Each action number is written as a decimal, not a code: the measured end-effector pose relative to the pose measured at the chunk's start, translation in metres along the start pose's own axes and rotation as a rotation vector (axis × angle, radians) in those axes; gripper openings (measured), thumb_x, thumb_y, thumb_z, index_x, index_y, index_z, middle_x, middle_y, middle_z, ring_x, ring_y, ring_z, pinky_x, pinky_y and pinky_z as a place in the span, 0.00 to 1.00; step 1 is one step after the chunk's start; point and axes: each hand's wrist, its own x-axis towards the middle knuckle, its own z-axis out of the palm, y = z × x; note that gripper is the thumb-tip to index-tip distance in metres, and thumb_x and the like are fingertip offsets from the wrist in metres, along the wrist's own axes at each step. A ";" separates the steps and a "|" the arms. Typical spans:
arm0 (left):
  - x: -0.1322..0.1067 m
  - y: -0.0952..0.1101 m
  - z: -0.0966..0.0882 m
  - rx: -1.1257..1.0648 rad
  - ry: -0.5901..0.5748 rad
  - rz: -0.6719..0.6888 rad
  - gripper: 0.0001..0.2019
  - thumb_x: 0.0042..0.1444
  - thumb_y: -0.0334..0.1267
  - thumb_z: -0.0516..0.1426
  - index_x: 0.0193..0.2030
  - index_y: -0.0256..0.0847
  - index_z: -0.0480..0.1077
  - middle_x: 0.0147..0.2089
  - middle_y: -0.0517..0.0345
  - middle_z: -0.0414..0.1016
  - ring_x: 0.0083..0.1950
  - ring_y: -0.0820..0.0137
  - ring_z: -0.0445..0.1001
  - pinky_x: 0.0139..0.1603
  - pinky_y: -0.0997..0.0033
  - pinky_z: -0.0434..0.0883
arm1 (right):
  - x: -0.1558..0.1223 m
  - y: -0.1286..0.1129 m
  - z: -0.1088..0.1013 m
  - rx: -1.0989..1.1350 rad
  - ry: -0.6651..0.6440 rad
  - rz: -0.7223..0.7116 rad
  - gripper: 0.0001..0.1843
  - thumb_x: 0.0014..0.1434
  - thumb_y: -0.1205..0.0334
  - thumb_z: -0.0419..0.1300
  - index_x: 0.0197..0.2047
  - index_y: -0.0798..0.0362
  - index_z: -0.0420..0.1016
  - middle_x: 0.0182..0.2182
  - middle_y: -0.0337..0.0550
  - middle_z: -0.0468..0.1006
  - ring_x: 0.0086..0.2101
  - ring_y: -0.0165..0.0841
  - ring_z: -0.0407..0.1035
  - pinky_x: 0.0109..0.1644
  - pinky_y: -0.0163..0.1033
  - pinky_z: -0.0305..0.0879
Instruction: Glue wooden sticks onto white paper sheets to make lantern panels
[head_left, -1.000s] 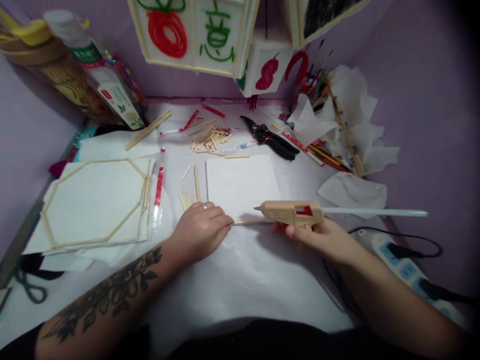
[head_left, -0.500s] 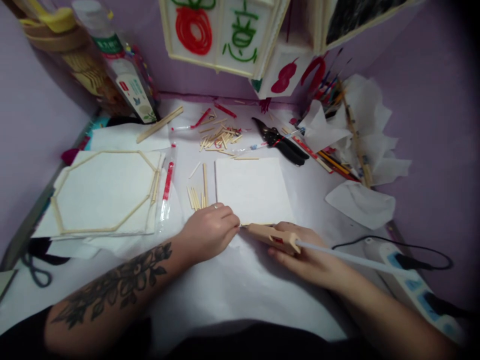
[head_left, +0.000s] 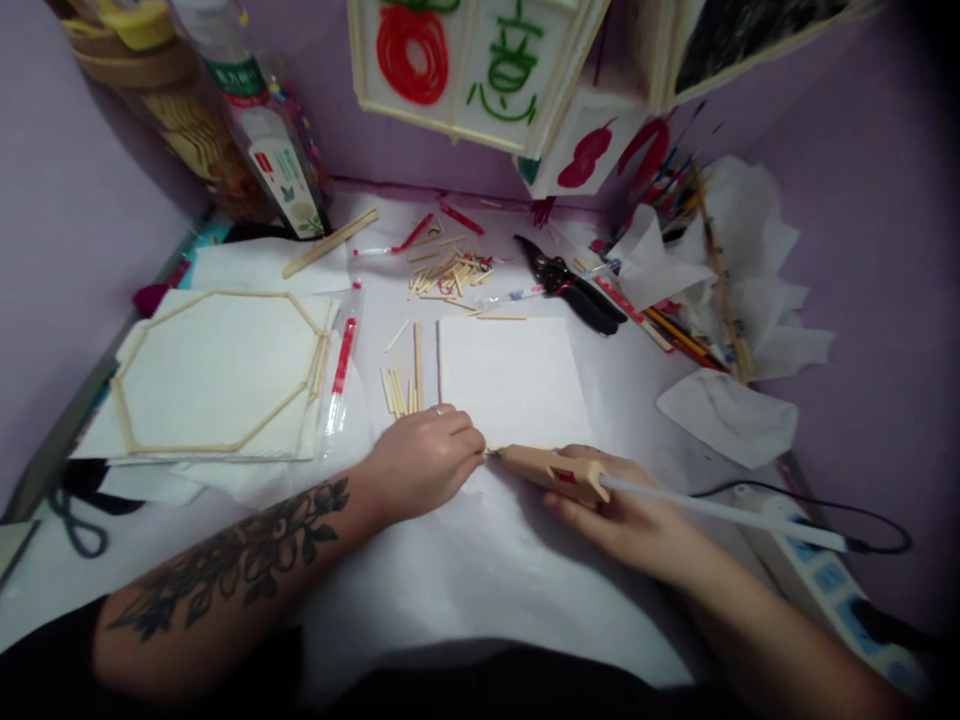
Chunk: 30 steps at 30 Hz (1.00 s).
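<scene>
My right hand (head_left: 611, 510) is wrapped around a tan glue gun (head_left: 551, 472), with a long pale glue stick (head_left: 690, 505) jutting from its back. The gun's nozzle points left, almost at the fingertips of my left hand (head_left: 435, 455). Those fingers are pinched together at the lower left corner of a white sheet (head_left: 514, 380); whatever they grip is too small or hidden to name. Thin wooden strips lie along edges of the sheet. Just beyond my left hand sit several short wooden sticks (head_left: 399, 392) and a longer strip (head_left: 418, 365).
At left an octagonal stick frame (head_left: 244, 443) rests on white paper. Black pruning shears (head_left: 574, 288) and a pile of cut sticks (head_left: 457, 272) lie behind the sheet. A power strip (head_left: 840, 585) is at right. Decorated lanterns (head_left: 469, 70) hang above; bottles (head_left: 281, 170) stand back left.
The whole view has shifted slightly, so things appear a little further right. Both hands keep nearly the same pose, nozzle beside the left fingertips.
</scene>
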 end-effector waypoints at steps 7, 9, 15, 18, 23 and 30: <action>0.000 -0.001 -0.001 -0.009 -0.022 -0.005 0.11 0.66 0.37 0.52 0.36 0.39 0.74 0.33 0.56 0.75 0.39 0.66 0.73 0.37 0.68 0.70 | -0.002 -0.001 -0.007 -0.023 -0.015 0.026 0.09 0.59 0.60 0.59 0.42 0.49 0.78 0.34 0.45 0.78 0.33 0.38 0.73 0.37 0.42 0.68; 0.000 -0.001 -0.002 -0.012 -0.022 -0.003 0.11 0.66 0.37 0.52 0.36 0.39 0.74 0.33 0.56 0.75 0.38 0.67 0.73 0.36 0.68 0.70 | -0.003 0.000 -0.012 -0.014 -0.024 0.031 0.11 0.58 0.60 0.60 0.44 0.49 0.78 0.34 0.45 0.79 0.33 0.38 0.73 0.37 0.43 0.68; 0.000 -0.001 -0.002 0.013 0.027 0.011 0.10 0.65 0.37 0.53 0.36 0.39 0.73 0.31 0.57 0.74 0.36 0.66 0.73 0.33 0.69 0.69 | -0.008 0.013 -0.030 0.109 0.034 0.132 0.15 0.59 0.52 0.61 0.47 0.46 0.81 0.38 0.45 0.82 0.36 0.43 0.75 0.39 0.45 0.72; 0.000 -0.001 -0.003 0.022 0.053 0.033 0.08 0.64 0.36 0.53 0.39 0.40 0.74 0.31 0.59 0.75 0.35 0.66 0.74 0.31 0.69 0.68 | -0.009 0.021 -0.032 0.172 0.090 0.334 0.18 0.55 0.46 0.64 0.44 0.47 0.82 0.40 0.45 0.83 0.40 0.46 0.76 0.44 0.48 0.74; 0.000 -0.001 -0.003 0.048 0.109 0.073 0.09 0.63 0.32 0.53 0.41 0.42 0.75 0.30 0.60 0.75 0.34 0.68 0.75 0.29 0.72 0.67 | -0.006 0.022 -0.026 0.413 0.168 0.508 0.23 0.53 0.42 0.64 0.44 0.50 0.83 0.37 0.46 0.83 0.35 0.42 0.75 0.35 0.43 0.72; 0.000 -0.001 -0.002 0.054 0.145 0.098 0.10 0.62 0.30 0.54 0.41 0.43 0.77 0.29 0.61 0.75 0.32 0.70 0.74 0.27 0.72 0.67 | -0.005 0.012 -0.020 0.498 0.155 0.527 0.18 0.51 0.44 0.66 0.36 0.50 0.82 0.28 0.43 0.79 0.27 0.36 0.70 0.30 0.39 0.68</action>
